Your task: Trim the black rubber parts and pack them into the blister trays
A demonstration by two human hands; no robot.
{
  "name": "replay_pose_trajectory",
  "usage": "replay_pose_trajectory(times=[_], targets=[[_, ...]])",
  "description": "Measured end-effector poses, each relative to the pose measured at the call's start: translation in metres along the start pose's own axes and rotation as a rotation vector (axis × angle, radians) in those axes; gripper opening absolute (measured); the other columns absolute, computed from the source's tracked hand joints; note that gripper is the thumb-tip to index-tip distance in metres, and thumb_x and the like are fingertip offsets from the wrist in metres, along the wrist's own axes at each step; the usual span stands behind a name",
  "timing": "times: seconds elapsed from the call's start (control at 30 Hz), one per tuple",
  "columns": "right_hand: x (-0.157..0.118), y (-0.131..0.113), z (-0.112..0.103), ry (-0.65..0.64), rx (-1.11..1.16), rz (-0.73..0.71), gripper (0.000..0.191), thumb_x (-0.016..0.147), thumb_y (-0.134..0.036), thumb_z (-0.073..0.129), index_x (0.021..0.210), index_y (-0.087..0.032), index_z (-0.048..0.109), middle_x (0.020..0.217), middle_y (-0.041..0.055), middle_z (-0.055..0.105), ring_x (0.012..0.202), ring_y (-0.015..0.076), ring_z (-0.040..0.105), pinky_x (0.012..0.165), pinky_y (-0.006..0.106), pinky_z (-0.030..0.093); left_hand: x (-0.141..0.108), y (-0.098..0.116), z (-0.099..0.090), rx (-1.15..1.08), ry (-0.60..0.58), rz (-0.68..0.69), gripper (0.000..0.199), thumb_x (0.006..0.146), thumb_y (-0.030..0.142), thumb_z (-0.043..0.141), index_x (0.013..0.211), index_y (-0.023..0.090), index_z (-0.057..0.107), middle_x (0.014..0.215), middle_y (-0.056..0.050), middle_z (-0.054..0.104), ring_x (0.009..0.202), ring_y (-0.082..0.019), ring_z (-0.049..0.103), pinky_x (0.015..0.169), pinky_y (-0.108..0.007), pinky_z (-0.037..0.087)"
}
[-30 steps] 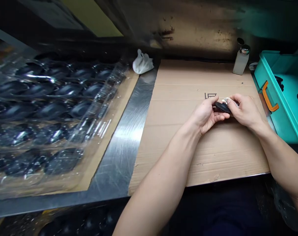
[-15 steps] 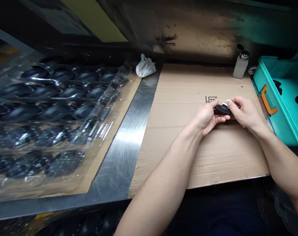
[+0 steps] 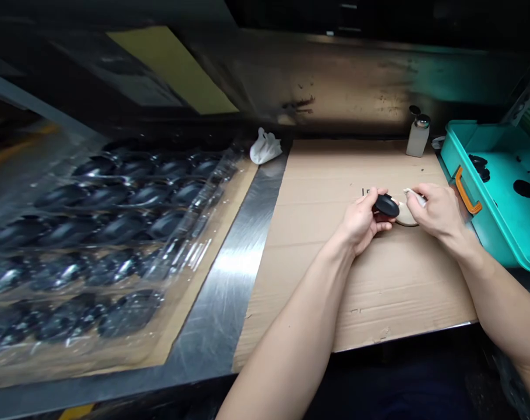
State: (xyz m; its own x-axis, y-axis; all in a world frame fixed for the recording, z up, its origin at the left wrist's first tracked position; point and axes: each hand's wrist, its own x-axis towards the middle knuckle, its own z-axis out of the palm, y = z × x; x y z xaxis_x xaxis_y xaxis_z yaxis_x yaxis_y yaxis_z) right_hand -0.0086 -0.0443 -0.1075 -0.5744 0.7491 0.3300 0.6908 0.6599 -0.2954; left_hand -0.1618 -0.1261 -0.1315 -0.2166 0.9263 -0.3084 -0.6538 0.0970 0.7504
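Observation:
My left hand pinches a smooth, black, oval part between thumb and fingers, tilted above the cardboard sheet. A little to its right, my right hand is closed on a small white wad of cloth, whose tip sticks out past the fingers. The cloth and the black part are apart. Between and below the hands lies a round beige piece with a dark edge, partly covered by the black part and the right fingers.
On the left, clear plastic trays hold rows of black rounded parts. A crumpled white cloth lies by the back wall. A pump-top bottle stands at the back right, beside a teal bin with an orange handle and several black pieces inside.
My right hand with the white cloth has moved off the black part. The left hand has turned that part, and the beige piece beneath now shows. The camera view has shifted slightly.

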Motion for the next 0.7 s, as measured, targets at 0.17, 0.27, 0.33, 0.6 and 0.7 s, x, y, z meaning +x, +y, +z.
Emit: replay_pose_trajectory(times=[0.17,0.27,0.33,0.6,0.7], targets=[[0.008,0.028,0.0,0.046,-0.078,0.185,0.036,0.095,-0.04,0.044,0.09,-0.019,0.073,0.087,0.0086,0.072,0.078,0.0214,0.062,0.067,0.03,0.037,-0.002,0.004,0.0,0.029,-0.015,0.118,0.053,0.091,0.046,0.064,0.14,0.026,0.053,0.109,-0.011,0.069,0.081,-0.021,0.07,0.072,-0.041,0.061],[0.01,0.038,0.004,-0.051,-0.18,0.292,0.034,0.093,-0.041,0.046,0.096,-0.021,0.075,0.089,0.0107,0.073,0.083,0.0256,0.065,0.069,0.031,0.039,-0.011,0.0,0.012,0.163,0.093,0.382,0.072,0.075,0.024,0.083,0.141,0.03,0.054,0.119,-0.008,0.066,0.102,-0.021,0.067,0.084,-0.03,0.057],[0.011,0.041,0.007,-0.105,-0.209,0.311,0.035,0.093,-0.041,0.046,0.101,-0.023,0.075,0.091,0.011,0.073,0.086,0.0274,0.066,0.071,0.033,0.042,-0.019,-0.003,0.02,0.248,0.157,0.518,0.076,0.069,0.013,0.086,0.138,0.03,0.058,0.123,-0.007,0.066,0.118,-0.022,0.061,0.09,-0.026,0.053],[0.011,0.043,0.01,-0.127,-0.249,0.327,0.038,0.094,-0.041,0.044,0.105,-0.023,0.075,0.095,0.0125,0.074,0.089,0.0288,0.068,0.073,0.035,0.045,-0.027,-0.006,0.025,0.288,0.186,0.602,0.074,0.067,0.006,0.084,0.134,0.026,0.058,0.121,-0.01,0.069,0.136,-0.029,0.048,0.105,-0.037,0.047],[0.011,0.043,0.01,-0.119,-0.259,0.332,0.037,0.094,-0.04,0.044,0.102,-0.023,0.075,0.095,0.013,0.074,0.088,0.0298,0.068,0.07,0.035,0.044,-0.023,-0.009,0.021,0.348,0.143,0.625,0.087,0.061,0.008,0.089,0.138,0.028,0.053,0.125,-0.009,0.068,0.138,-0.028,0.047,0.103,-0.033,0.047]])
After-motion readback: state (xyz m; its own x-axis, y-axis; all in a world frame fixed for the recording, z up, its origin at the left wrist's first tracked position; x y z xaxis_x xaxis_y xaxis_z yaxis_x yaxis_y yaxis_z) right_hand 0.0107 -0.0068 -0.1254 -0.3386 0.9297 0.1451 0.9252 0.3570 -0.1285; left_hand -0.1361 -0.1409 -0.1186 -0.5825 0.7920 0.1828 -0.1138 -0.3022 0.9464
